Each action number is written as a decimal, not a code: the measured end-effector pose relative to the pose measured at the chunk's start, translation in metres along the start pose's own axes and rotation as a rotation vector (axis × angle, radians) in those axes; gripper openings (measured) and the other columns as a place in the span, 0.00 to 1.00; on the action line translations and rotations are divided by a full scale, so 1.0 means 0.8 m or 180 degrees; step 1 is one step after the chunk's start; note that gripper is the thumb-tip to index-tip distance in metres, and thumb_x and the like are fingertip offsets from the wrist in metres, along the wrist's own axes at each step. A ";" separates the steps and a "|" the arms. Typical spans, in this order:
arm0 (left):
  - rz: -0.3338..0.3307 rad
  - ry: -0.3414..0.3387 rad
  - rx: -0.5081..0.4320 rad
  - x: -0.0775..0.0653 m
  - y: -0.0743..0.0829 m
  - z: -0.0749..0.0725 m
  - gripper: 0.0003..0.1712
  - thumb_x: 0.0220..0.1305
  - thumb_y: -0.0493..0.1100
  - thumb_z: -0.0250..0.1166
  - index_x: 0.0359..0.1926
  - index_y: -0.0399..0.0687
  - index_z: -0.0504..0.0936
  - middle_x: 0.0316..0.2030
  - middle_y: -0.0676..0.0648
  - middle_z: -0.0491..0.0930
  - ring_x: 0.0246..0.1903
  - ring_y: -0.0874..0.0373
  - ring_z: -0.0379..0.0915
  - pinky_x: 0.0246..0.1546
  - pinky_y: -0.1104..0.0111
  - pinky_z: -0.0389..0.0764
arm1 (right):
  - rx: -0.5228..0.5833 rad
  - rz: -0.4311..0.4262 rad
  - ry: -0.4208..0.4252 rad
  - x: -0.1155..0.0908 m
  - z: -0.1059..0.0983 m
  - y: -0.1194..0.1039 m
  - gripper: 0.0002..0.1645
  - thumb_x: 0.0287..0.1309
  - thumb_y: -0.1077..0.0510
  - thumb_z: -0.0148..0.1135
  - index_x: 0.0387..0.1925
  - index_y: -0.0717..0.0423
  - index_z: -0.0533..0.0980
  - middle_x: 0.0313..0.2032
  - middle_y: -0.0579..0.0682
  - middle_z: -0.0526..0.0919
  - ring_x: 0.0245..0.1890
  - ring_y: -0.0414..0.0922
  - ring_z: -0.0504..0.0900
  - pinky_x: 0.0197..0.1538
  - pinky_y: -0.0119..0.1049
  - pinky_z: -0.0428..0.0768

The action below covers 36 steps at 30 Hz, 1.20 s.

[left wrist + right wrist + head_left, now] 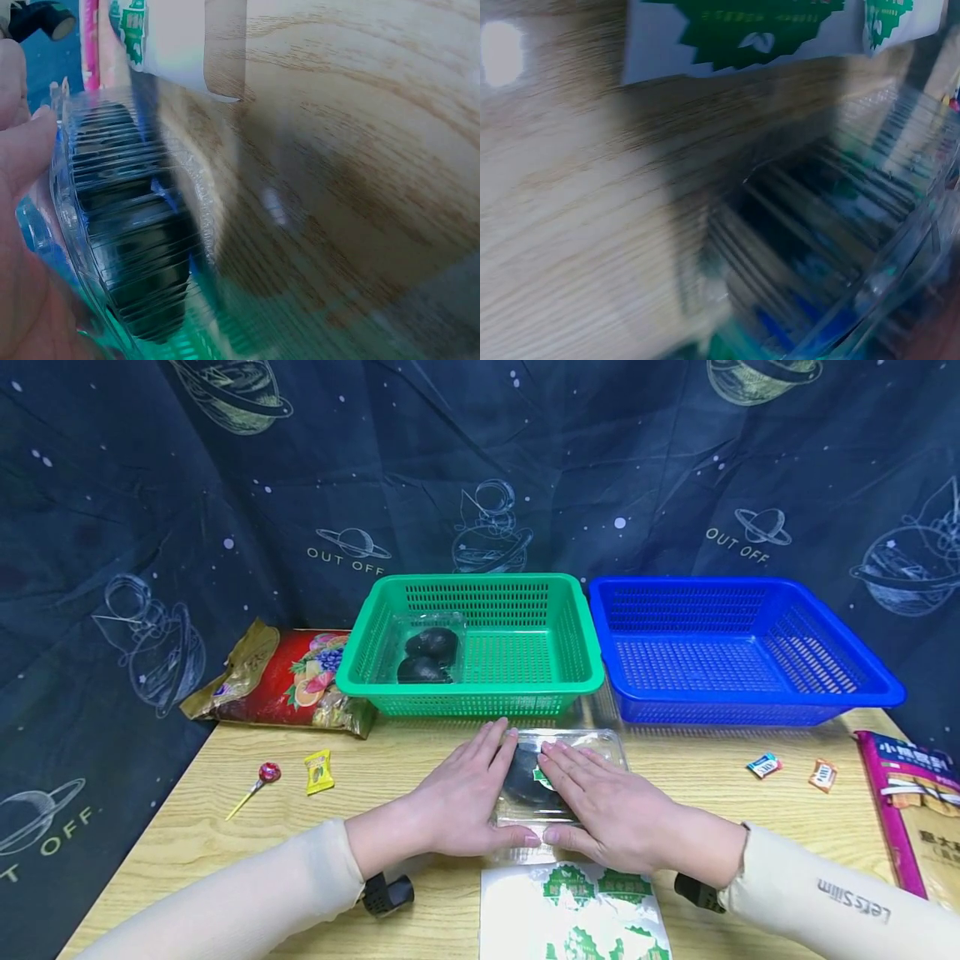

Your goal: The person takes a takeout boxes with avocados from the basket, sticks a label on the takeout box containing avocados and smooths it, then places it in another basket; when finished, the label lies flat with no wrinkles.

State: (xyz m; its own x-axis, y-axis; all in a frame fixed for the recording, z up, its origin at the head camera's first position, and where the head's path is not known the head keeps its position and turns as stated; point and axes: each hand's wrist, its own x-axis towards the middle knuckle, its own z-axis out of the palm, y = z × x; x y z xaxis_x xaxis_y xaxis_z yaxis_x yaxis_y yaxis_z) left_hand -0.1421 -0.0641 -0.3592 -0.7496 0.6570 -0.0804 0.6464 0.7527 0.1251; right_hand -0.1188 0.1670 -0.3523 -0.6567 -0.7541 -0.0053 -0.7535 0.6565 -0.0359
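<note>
A clear plastic clamshell box point(609, 745) lies on the wooden table with dark, rounded, fruit-like items point(521, 783) inside. My left hand point(467, 797) rests its straight fingers on the box's left side. On the lid's right part my right hand point(621, 803) lies flat, fingers extended. The thumb tips almost meet at the near edge. Part of a green-and-white sticker point(542, 779) shows on the lid beside the right fingers, which hide the rest. Ridged side walls of the box point(127, 217) appear in the left wrist view. A sheet of green stickers point(573, 914) lies just in front.
Behind the box stands a green basket point(480, 700) holding a similar box of dark items point(433, 647). A blue basket point(750, 706) is to its right. Red candy bag point(292, 681), lollipop point(268, 772), yellow candy point(318, 772), two small candies and a purple package point(892, 827) lie around.
</note>
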 end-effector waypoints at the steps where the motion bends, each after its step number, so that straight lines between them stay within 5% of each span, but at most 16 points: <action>1: -0.0007 -0.0008 -0.0003 0.000 0.000 0.000 0.67 0.52 0.82 0.47 0.74 0.35 0.41 0.74 0.35 0.34 0.73 0.43 0.33 0.69 0.54 0.50 | -0.0012 0.0006 0.0012 -0.002 0.000 0.001 0.47 0.69 0.33 0.34 0.71 0.67 0.53 0.71 0.62 0.54 0.72 0.54 0.50 0.70 0.48 0.53; 20: -0.0093 0.0070 -0.0098 0.002 0.002 0.004 0.68 0.51 0.81 0.51 0.74 0.36 0.40 0.74 0.37 0.34 0.73 0.44 0.34 0.68 0.51 0.53 | -0.0276 -0.0087 0.0459 -0.043 0.007 0.009 0.48 0.63 0.35 0.51 0.68 0.68 0.59 0.69 0.64 0.58 0.70 0.56 0.56 0.67 0.49 0.60; 36: 0.0007 0.0134 -0.0211 0.001 0.000 0.010 0.66 0.53 0.79 0.50 0.74 0.35 0.39 0.74 0.36 0.33 0.73 0.42 0.31 0.69 0.52 0.49 | 0.0157 -0.0253 0.0138 -0.015 0.003 -0.012 0.47 0.67 0.33 0.42 0.71 0.65 0.54 0.72 0.59 0.53 0.72 0.51 0.49 0.70 0.46 0.55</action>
State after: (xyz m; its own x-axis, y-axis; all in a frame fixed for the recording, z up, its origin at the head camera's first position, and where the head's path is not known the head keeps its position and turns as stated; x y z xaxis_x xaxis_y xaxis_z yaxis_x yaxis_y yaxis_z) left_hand -0.1417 -0.0636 -0.3669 -0.7544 0.6553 -0.0387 0.6382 0.7459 0.1905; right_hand -0.1038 0.1701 -0.3541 -0.5964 -0.8016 0.0427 -0.8016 0.5919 -0.0838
